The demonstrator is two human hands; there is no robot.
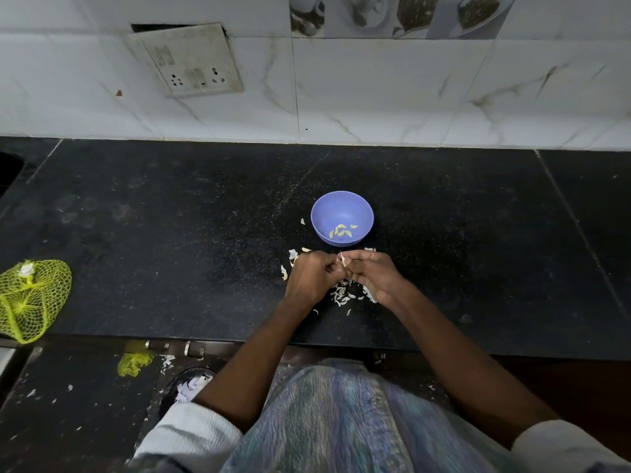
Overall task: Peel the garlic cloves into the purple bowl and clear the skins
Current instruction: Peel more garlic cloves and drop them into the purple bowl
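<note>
Fingers (pixel 333 266) of both hands meet w/ tips curled in, pinching one small garlic clove (pixel 343 260) between left hand (pixel 312 276) & right hand (pixel 372 273), just above a black tabletop (pixel 170 216). Loose white skins (pixel 345 293) lie scattered under & around the hands, touching the tabletop, and just beyond the hands sits the purple bowl (pixel 342 203) w/ a few peeled cloves (pixel 341 231) inside. Far left, near the tabletop's front edge, lies a yellow-green net bag (pixel 32 300); a socket plate (pixel 191 59) is on the tiled wall behind.

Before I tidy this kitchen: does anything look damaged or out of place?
Yes. The switch plate on the wall hangs askew, a dark gap showing above it. Garlic skins litter the counter and the floor.
</note>
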